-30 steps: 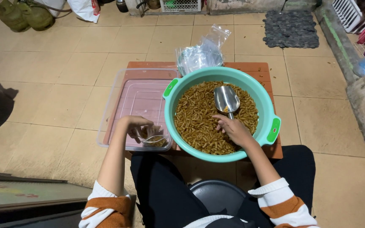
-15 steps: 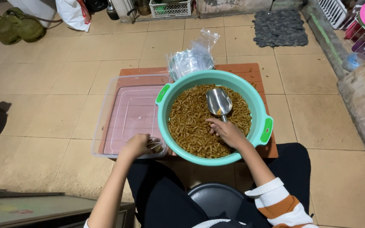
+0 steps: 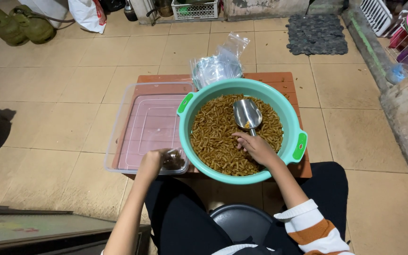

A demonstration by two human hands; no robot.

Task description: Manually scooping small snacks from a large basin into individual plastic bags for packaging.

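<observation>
- teal basin [image 3: 289,123] on the low wooden table [image 3: 279,78], full of brown snack pieces [image 3: 216,137]; looks heavy, I'd grab its green side handles
- metal scoop [image 3: 247,113] is stiff, right hand [image 3: 257,147] closed round its handle
- small clear bag [image 3: 173,160], floppy and slippery, pinched by left hand [image 3: 151,163]

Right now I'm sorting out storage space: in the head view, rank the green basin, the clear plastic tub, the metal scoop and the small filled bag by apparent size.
1. green basin and clear plastic tub: look alike, unsure
2. metal scoop
3. small filled bag
</observation>
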